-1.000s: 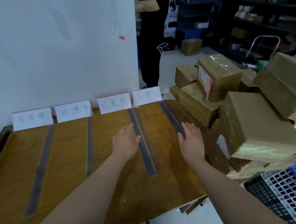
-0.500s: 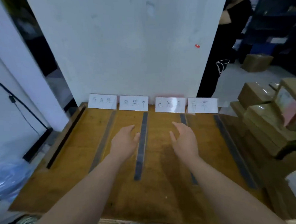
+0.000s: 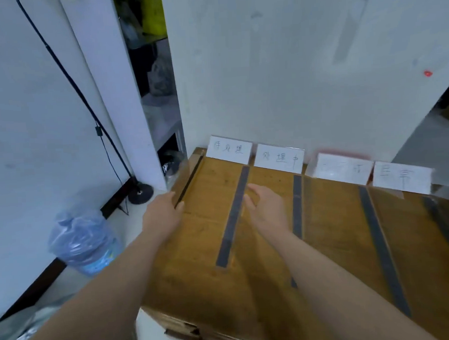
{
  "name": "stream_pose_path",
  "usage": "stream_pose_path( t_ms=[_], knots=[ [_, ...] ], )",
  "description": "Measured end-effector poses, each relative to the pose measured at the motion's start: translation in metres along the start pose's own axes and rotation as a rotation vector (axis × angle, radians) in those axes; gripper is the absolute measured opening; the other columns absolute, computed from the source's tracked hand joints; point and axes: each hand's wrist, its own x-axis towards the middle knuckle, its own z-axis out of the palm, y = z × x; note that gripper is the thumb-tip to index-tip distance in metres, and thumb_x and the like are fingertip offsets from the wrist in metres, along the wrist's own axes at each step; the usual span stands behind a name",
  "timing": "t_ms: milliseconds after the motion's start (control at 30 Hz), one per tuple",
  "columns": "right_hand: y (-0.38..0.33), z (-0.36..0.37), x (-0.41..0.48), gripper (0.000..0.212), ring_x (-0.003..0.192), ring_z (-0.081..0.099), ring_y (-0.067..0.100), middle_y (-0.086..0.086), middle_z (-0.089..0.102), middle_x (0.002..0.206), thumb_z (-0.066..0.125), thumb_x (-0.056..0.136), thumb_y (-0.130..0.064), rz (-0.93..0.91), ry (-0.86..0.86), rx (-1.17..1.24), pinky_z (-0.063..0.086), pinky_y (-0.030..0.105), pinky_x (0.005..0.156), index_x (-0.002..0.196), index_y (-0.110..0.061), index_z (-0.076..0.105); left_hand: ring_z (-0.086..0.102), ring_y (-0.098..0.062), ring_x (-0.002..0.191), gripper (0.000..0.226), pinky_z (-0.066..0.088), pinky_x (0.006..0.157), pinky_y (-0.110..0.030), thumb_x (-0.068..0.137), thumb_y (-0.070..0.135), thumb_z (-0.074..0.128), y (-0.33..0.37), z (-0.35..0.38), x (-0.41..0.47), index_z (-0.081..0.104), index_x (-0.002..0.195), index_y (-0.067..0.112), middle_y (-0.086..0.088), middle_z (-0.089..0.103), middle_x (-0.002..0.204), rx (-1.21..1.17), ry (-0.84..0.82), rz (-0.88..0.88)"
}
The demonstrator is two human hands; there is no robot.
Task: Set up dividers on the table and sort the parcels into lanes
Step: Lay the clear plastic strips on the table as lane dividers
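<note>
Fingers [image 3: 255,191] loose on both hands, holding nothing; left hand [image 3: 163,214] at the tabletop [image 3: 197,262] edge; right hand [image 3: 268,211] beside a divider strip [image 3: 231,226].

Honey-brown wooden counter [image 3: 331,244]: darker grain streaks run along the top.
Dark grey flat divider strips [image 3: 232,221]: plain and unpatterned, forming parallel stripes on the brown surface.
White paper label cards [image 3: 229,150]: black handwritten characters. Glare washes out the third card, so its marks are faint.
White painted wall [image 3: 290,62]: pale grey smudges, one small red mark [image 3: 427,73] and a pink smear [image 3: 331,151] above the third card.
Thin pole stand [image 3: 140,193]: black.
Translucent water jug [image 3: 84,244]: blue, under clear film.
</note>
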Motion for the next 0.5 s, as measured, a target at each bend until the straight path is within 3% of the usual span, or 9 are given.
stream_pose_path(
  t_ms=[100,233,500],
  knots=[
    [-0.031,0.054,0.019,0.038,0.121,0.054,0.015,-0.003,0.057,0.135,0.051,0.099,-0.03,0.039,-0.048,0.026,0.043,0.029,0.103,0.136,-0.02,0.054,0.053,-0.033,0.121,0.057,0.045,0.1,-0.048,0.091,0.046,0.048,-0.051,-0.011,0.038,0.052,0.136,0.01,-0.013,0.057,0.133,0.054,-0.044,-0.015],
    [-0.056,0.122,0.04,0.039,0.126,0.05,0.015,-0.002,0.055,0.138,0.051,0.099,-0.032,0.108,-0.13,0.038,0.039,0.03,0.107,0.136,-0.02,0.054,0.041,-0.036,0.133,0.063,0.037,0.108,-0.047,0.095,0.042,0.052,-0.102,-0.015,0.08,0.038,0.145,0.007,-0.017,0.044,0.145,0.148,-0.181,-0.065],
    [-0.071,0.209,0.068,0.05,0.122,0.053,0.017,0.002,0.056,0.136,0.056,0.095,-0.038,0.242,-0.236,0.038,0.042,0.027,0.098,0.14,-0.017,0.048,0.041,-0.036,0.133,0.063,0.036,0.107,-0.045,0.098,0.039,0.051,-0.153,0.006,0.133,0.027,0.148,0.009,-0.018,0.04,0.147,0.188,-0.347,-0.079]
  ],
)
